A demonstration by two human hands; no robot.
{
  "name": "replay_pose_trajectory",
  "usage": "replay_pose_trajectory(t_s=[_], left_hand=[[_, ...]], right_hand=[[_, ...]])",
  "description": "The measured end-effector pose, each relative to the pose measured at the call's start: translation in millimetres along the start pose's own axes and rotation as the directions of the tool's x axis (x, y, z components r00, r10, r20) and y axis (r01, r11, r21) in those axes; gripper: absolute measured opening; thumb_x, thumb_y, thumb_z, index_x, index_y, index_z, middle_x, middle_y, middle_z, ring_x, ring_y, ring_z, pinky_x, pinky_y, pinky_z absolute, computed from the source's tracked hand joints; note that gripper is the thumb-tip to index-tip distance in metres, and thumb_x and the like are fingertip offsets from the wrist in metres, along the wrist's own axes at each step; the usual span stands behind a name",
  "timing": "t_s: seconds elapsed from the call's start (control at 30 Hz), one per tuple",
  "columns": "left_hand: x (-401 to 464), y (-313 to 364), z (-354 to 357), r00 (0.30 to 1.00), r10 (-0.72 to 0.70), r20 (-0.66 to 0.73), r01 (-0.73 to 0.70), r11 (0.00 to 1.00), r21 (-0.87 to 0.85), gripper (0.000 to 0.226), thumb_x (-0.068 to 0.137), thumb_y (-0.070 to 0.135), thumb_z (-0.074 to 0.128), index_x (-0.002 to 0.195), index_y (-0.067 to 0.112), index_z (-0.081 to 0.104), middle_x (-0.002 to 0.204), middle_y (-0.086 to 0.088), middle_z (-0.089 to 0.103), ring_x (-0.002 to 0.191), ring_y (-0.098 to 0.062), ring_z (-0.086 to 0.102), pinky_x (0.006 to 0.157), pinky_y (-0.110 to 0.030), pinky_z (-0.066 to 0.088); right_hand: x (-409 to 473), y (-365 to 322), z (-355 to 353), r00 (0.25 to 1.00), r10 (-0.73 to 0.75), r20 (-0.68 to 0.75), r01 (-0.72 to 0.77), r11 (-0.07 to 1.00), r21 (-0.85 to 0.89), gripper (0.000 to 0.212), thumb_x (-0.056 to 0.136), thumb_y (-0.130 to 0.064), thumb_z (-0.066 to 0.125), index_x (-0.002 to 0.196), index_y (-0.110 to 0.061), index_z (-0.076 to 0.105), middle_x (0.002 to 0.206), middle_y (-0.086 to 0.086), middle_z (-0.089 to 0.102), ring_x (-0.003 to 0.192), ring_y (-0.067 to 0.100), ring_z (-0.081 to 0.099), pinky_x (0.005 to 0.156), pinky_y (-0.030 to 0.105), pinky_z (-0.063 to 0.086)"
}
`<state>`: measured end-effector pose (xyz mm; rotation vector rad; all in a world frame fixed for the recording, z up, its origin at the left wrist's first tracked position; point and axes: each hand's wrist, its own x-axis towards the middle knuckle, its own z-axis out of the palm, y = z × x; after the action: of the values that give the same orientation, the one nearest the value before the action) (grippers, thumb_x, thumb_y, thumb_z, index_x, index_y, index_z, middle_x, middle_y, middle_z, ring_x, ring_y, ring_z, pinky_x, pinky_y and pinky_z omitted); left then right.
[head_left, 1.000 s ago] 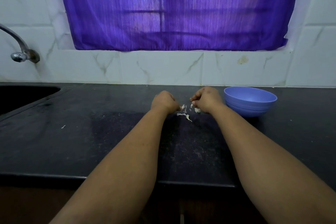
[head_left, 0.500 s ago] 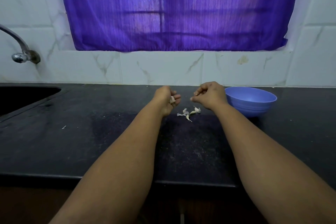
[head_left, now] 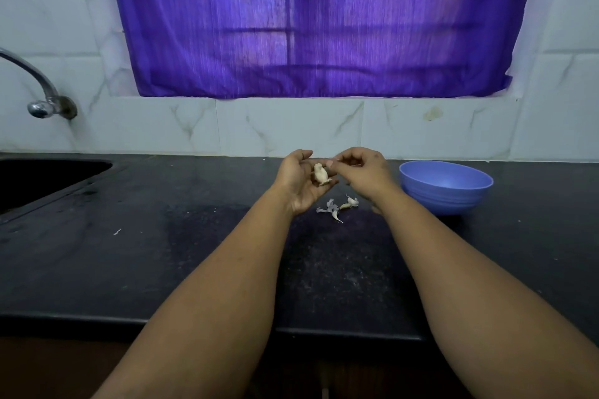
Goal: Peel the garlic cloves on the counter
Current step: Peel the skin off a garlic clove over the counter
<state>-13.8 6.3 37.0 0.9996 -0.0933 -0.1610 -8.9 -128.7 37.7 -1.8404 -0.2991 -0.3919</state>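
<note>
Head view: left hand [head_left: 299, 183], palm up, fingers cradling garlic clove [head_left: 320, 173]; right hand [head_left: 359, 170] fingers pinched beside it.

Home kitchen. Black stone counter [head_left: 97, 269] along wall of white marble-look tiles [head_left: 291, 126]; dark sink [head_left: 39, 178] set into counter at left, metal tap [head_left: 42, 97] coming out of wall above it. Window behind counter covered by purple curtain [head_left: 308, 19], bars showing through cloth. Blue plastic bowl [head_left: 445, 186] on counter at right. Garlic clove [head_left: 320, 173] held in bare left hand [head_left: 301, 181], scraps of garlic skin [head_left: 337, 207] lying on counter beneath — food prep, domestic scale
</note>
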Motion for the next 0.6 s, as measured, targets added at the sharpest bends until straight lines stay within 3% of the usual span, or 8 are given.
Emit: replay_pose_trajectory(t_s=[0.13, 0.23, 0.33, 0.47, 0.6], left_hand=[[-2, 0, 0, 0.998, -0.019, 0.055, 0.018, 1.000, 0.023, 0.060, 0.102, 0.031, 0.025, 0.126, -0.017, 0.050, 0.126, -0.032, 0.057, 0.122, -0.033, 0.056, 0.104, -0.034, 0.045], [-2, -3, 3, 0.999, 0.028, 0.046, -0.030, 0.998, 0.059, 0.050, 0.104, 0.031, 0.035, 0.107, -0.011, 0.061, 0.104, -0.022, 0.069, 0.103, -0.025, 0.066, 0.092, -0.028, 0.053], [2, -10, 3, 0.989, 0.148, -0.028, -0.137, 0.959, 0.250, 0.021, 0.097, 0.018, 0.057, 0.102, -0.002, 0.062, 0.099, -0.015, 0.069, 0.097, -0.019, 0.066, 0.083, -0.022, 0.056], [3, -12, -2, 0.969, 0.236, -0.073, -0.211, 0.945, 0.251, 0.010, 0.083, 0.008, 0.073, 0.088, 0.001, 0.066, 0.089, -0.011, 0.070, 0.087, -0.018, 0.069, 0.076, -0.021, 0.058], [2, -11, -2, 0.957, 0.276, -0.086, -0.248, 0.938, 0.244, 0.012, 0.079, 0.002, 0.075, 0.087, -0.004, 0.069, 0.083, -0.011, 0.072, 0.075, -0.016, 0.071, 0.072, -0.022, 0.058]], right_hand=[[-1, 6, 7, 0.990, 0.028, 0.138, -0.037, 0.997, 0.064, 0.018, 0.081, -0.015, 0.077, 0.098, -0.011, 0.071, 0.085, 0.004, 0.072, 0.078, 0.005, 0.067, 0.074, 0.018, 0.052], [2, 6, 5, 0.991, 0.069, 0.116, -0.082, 0.990, 0.112, 0.017, 0.083, -0.015, 0.075, 0.097, -0.008, 0.071, 0.084, 0.002, 0.070, 0.073, 0.005, 0.062, 0.066, 0.016, 0.048], [3, 6, 5, 0.993, 0.087, 0.073, -0.099, 0.979, 0.179, 0.003, 0.086, -0.013, 0.072, 0.087, -0.014, 0.070, 0.077, 0.000, 0.067, 0.069, 0.009, 0.058, 0.060, 0.017, 0.046], [3, 6, 3, 0.988, 0.118, 0.097, -0.141, 0.947, 0.290, 0.012, 0.088, -0.007, 0.067, 0.081, -0.016, 0.069, 0.078, 0.000, 0.068, 0.074, 0.009, 0.062, 0.063, 0.015, 0.049], [3, 3, 3, 0.983, 0.139, 0.122, -0.175, 0.914, 0.366, 0.011, 0.087, -0.003, 0.066, 0.080, -0.011, 0.068, 0.080, 0.004, 0.068, 0.078, 0.012, 0.063, 0.078, 0.024, 0.052]])
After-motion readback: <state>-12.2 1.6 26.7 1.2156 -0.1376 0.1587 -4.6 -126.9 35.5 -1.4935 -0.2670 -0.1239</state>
